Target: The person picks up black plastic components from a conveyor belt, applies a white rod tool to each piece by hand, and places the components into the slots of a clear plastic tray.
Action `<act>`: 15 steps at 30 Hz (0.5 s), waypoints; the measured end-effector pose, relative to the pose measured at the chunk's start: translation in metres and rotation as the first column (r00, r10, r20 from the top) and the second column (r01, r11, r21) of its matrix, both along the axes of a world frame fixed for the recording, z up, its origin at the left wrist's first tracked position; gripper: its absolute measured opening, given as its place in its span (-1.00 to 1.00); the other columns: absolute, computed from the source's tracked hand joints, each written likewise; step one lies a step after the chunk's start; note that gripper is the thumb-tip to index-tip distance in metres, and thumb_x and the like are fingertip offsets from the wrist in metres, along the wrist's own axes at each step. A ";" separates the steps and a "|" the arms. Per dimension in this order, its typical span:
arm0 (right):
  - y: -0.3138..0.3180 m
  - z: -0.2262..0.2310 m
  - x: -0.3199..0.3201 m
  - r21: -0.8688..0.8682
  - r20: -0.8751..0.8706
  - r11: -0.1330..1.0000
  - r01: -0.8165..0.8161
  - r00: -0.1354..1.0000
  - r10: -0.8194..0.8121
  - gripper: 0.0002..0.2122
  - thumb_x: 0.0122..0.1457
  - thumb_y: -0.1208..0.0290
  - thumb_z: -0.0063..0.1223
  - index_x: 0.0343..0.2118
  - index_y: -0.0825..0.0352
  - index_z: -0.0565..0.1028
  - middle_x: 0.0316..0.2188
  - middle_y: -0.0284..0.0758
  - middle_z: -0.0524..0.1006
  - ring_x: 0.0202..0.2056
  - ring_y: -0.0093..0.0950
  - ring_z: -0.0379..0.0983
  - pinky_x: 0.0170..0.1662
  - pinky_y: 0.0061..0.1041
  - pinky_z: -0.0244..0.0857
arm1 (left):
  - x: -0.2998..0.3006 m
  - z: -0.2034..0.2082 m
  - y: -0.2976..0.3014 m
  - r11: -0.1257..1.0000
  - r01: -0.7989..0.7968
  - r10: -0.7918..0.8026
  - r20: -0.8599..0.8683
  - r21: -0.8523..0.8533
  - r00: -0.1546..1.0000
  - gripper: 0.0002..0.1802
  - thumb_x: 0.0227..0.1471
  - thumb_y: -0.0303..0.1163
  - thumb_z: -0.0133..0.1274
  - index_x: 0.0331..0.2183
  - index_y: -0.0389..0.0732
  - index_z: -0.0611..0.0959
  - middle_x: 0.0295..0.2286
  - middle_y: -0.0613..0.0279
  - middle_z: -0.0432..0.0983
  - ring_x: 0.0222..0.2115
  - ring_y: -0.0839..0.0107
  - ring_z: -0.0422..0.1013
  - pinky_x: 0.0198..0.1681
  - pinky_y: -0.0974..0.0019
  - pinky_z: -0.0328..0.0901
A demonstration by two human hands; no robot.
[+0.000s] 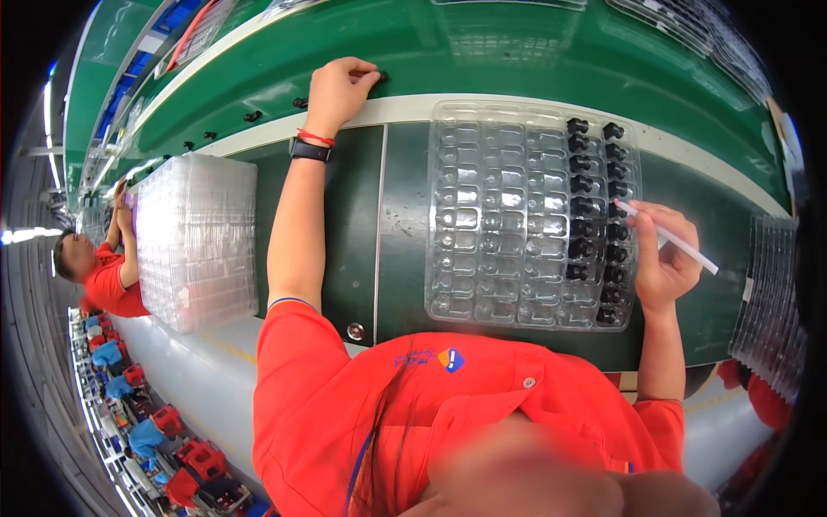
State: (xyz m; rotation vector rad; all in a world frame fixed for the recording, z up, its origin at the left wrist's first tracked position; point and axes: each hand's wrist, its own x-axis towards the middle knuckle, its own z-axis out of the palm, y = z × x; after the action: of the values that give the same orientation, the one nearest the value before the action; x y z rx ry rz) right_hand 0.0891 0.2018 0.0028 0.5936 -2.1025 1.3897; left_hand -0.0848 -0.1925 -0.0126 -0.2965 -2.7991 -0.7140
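My left hand [338, 90] reaches far over the green surface, thumb and fingers pinched on a small black part [383, 77]. A watch and a red band circle that wrist. In my right hand [668, 258] is a slim white pen-like stick [676, 241], its pinkish tip over the right side of a clear plastic tray [478, 323]. The tray has rows of moulded pockets. Small black knobbed parts [581, 205] sit in its two rightmost columns; the pockets further left hold none. Which kind of parts these are, I cannot tell.
More black parts [252, 115] lie spaced along the green strip [413, 60] at the left. A tall stack of clear trays [202, 233] stands left; another tray stack [767, 293] is at the right edge. A person in red [112, 276] works beyond the left stack.
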 end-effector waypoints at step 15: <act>-0.013 0.002 0.014 -0.042 0.079 0.988 -0.151 0.985 0.154 -0.86 0.05 0.76 0.02 -0.31 0.48 0.40 -0.38 -0.10 0.54 -0.33 -0.38 0.52 -0.26 -0.51 0.39 | 0.131 0.033 0.159 0.598 0.108 -0.655 0.406 0.794 0.637 -0.68 -0.21 -0.58 0.28 -0.30 -0.32 0.61 -0.50 0.36 0.48 -0.54 0.72 0.41 -0.46 0.64 0.32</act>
State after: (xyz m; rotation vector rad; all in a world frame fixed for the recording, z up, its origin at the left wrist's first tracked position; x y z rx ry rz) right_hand 0.1028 0.1884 0.0051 0.7073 -2.1285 1.5570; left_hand 0.0467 -0.0339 0.0203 -0.6600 -2.7000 -2.4003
